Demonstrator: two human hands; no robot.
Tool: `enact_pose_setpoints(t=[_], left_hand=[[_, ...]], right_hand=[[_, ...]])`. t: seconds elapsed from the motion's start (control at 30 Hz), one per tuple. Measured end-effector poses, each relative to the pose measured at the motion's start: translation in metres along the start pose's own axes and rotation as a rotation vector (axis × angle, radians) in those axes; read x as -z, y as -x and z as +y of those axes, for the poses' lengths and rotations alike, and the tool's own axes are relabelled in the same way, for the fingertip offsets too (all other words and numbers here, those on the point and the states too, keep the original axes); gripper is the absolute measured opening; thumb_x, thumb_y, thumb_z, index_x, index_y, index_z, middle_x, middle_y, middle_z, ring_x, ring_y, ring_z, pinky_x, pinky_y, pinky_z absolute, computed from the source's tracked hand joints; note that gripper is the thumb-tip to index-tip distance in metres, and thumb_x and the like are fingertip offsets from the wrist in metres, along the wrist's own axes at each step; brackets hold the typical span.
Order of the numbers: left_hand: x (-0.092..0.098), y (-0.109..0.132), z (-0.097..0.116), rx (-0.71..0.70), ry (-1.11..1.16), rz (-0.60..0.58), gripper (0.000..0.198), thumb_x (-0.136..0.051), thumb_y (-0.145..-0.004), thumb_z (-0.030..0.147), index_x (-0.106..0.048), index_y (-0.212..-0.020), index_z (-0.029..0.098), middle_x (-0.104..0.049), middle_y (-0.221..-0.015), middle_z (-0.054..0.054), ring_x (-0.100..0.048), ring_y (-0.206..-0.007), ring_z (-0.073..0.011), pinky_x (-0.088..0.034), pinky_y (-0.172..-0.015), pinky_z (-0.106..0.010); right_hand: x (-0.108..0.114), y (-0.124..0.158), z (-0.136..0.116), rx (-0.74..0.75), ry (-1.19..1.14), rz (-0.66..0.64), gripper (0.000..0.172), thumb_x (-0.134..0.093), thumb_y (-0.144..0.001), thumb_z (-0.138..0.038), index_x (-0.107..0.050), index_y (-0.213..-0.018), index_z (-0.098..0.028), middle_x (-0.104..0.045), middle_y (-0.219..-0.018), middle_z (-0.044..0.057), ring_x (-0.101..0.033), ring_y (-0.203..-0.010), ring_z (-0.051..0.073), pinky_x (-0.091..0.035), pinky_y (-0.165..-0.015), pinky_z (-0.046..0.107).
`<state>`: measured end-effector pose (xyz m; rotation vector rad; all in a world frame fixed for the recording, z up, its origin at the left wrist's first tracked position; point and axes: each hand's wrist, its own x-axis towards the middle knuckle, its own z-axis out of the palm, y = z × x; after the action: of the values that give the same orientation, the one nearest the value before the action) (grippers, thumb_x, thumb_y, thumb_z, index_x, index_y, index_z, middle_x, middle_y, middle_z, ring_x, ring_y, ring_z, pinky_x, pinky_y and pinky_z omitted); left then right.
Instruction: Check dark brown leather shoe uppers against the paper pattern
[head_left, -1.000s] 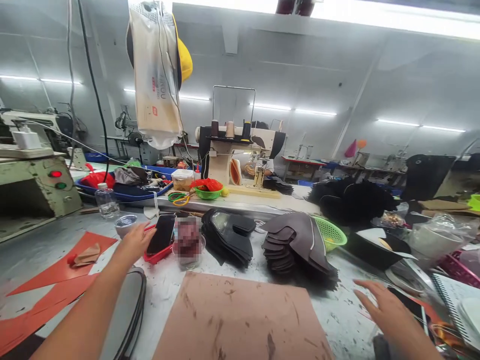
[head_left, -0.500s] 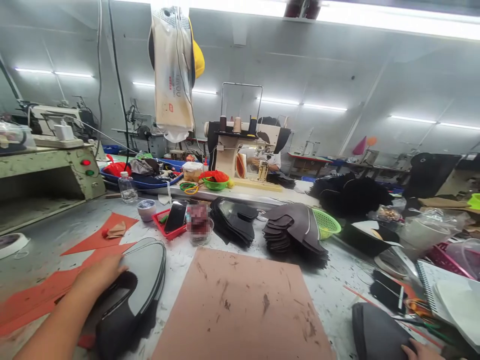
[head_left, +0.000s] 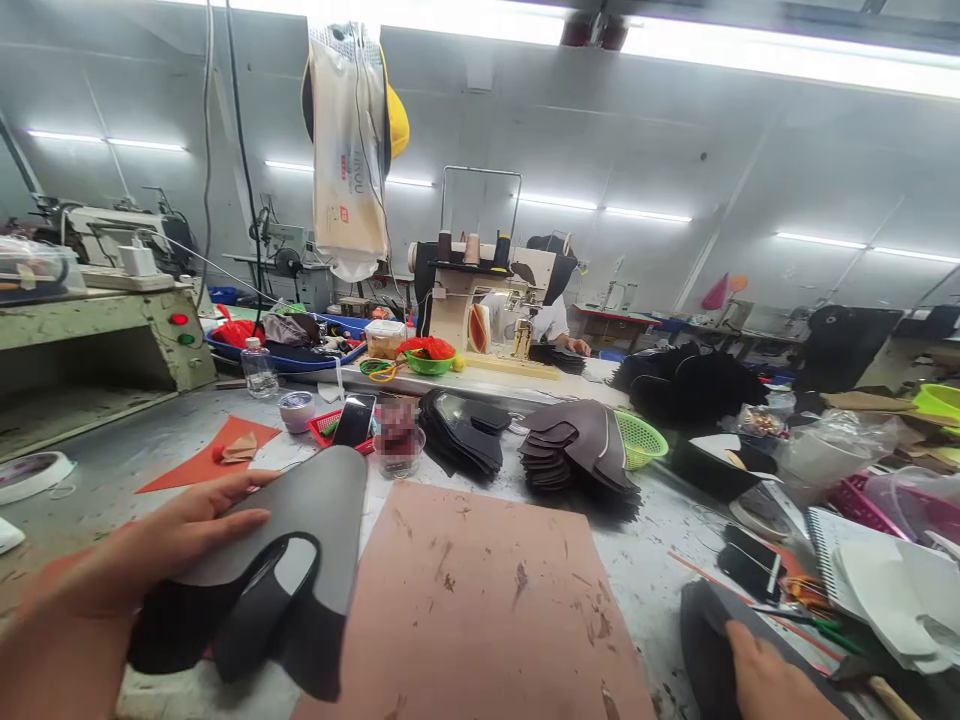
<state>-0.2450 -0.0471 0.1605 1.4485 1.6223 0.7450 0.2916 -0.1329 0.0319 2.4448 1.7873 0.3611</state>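
Observation:
My left hand (head_left: 161,545) grips a curved grey and black shoe-upper piece (head_left: 289,560) and holds it lifted at the left edge of a scuffed pink cutting board (head_left: 480,600). Thumb and fingers lie along the piece's upper edge. My right hand (head_left: 761,680) is at the bottom right, partly out of view, resting on a stack of dark grey cut pieces (head_left: 701,655); its fingers are mostly hidden.
Stacks of black cut pieces (head_left: 461,440) and brown ones (head_left: 577,455) lie behind the board, with a green basket (head_left: 641,440), a phone in a red tray (head_left: 352,422) and a cup. Orange sheets (head_left: 206,460) lie left. A sewing machine (head_left: 487,290) with a person stands beyond.
My left hand has taken the grey and black piece off the table and raised it toward the board. My right hand has slid further onto the dark stack at the bottom right.

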Motion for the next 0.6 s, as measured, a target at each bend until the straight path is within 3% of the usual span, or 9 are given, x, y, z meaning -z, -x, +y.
enact_pose_setpoints(t=[0.1,0.17,0.23,0.3,0.37,0.43,0.5,0.6], left_hand=[[-0.058,-0.005,0.006,0.008,0.301,-0.182,0.080,-0.067,-0.056,0.049,-0.037,-0.122,0.017,-0.067,-0.082,-0.001,-0.062,-0.064,-0.0206,-0.046,-0.054,-0.026],[-0.104,-0.016,0.000,-0.017,0.317,-0.254,0.081,-0.067,-0.053,0.052,-0.041,-0.120,0.014,-0.067,-0.086,-0.006,-0.063,-0.067,-0.0220,-0.048,-0.058,-0.029],[-0.147,-0.026,-0.010,-0.098,0.162,-0.217,0.072,-0.056,-0.065,0.053,-0.040,-0.123,0.014,-0.062,-0.105,-0.012,-0.061,-0.087,-0.0255,-0.049,-0.070,-0.034],[-0.180,-0.031,-0.022,-0.286,-0.134,-0.122,0.062,-0.051,-0.071,0.047,-0.040,-0.125,0.018,-0.046,-0.128,-0.014,-0.047,-0.111,-0.0274,-0.041,-0.088,-0.040],[-0.200,-0.029,-0.034,-0.460,-0.452,-0.199,0.056,-0.049,-0.075,0.042,-0.040,-0.126,0.022,-0.032,-0.138,-0.010,-0.027,-0.126,-0.0278,-0.024,-0.101,-0.046],[-0.211,-0.024,-0.041,-0.529,-0.674,-0.344,0.055,-0.045,-0.078,0.043,-0.037,-0.128,0.024,-0.025,-0.140,-0.009,-0.014,-0.129,-0.0283,-0.013,-0.103,-0.050],[-0.214,-0.017,-0.043,-0.526,-0.765,-0.429,0.059,-0.040,-0.080,0.049,-0.030,-0.131,0.023,-0.019,-0.141,-0.011,-0.009,-0.129,-0.0293,-0.011,-0.103,-0.052],[-0.215,-0.010,-0.039,-0.532,-0.738,-0.400,0.072,-0.039,-0.075,0.060,-0.023,-0.134,0.020,-0.009,-0.142,-0.013,0.000,-0.129,-0.0314,-0.007,-0.102,-0.055]], right_hand=[[0.021,0.011,-0.038,0.117,-0.183,-0.215,0.043,-0.029,-0.075,0.000,-0.058,-0.099,-0.020,-0.068,-0.084,0.008,-0.065,-0.070,0.021,-0.046,-0.059,0.029],[0.034,0.017,-0.057,0.187,-0.290,-0.260,0.036,-0.033,-0.078,-0.009,-0.057,-0.102,-0.021,-0.069,-0.075,0.006,-0.066,-0.067,0.023,-0.047,-0.054,0.028],[0.046,0.021,-0.064,0.217,-0.383,-0.151,0.036,-0.033,-0.081,-0.018,-0.051,-0.112,-0.022,-0.069,-0.068,0.003,-0.065,-0.061,0.023,-0.047,-0.049,0.029],[0.056,0.022,-0.062,0.247,-0.465,0.068,0.041,-0.031,-0.083,-0.023,-0.043,-0.122,-0.023,-0.070,-0.076,0.003,-0.066,-0.060,0.022,-0.049,-0.047,0.028],[0.065,0.021,-0.055,0.314,-0.518,0.314,0.039,-0.032,-0.084,-0.027,-0.044,-0.122,-0.025,-0.068,-0.091,0.003,-0.066,-0.070,0.020,-0.051,-0.052,0.026],[0.074,0.020,-0.052,0.426,-0.527,0.496,0.033,-0.035,-0.085,-0.029,-0.052,-0.113,-0.025,-0.066,-0.099,0.003,-0.064,-0.082,0.019,-0.053,-0.061,0.025],[0.085,0.020,-0.058,0.542,-0.524,0.586,0.031,-0.037,-0.084,-0.026,-0.056,-0.108,-0.023,-0.065,-0.101,0.005,-0.062,-0.088,0.018,-0.053,-0.069,0.024],[0.104,0.023,-0.079,0.761,-0.548,0.575,0.034,-0.037,-0.082,-0.015,-0.053,-0.112,-0.017,-0.062,-0.106,0.008,-0.059,-0.095,0.017,-0.051,-0.076,0.023]])
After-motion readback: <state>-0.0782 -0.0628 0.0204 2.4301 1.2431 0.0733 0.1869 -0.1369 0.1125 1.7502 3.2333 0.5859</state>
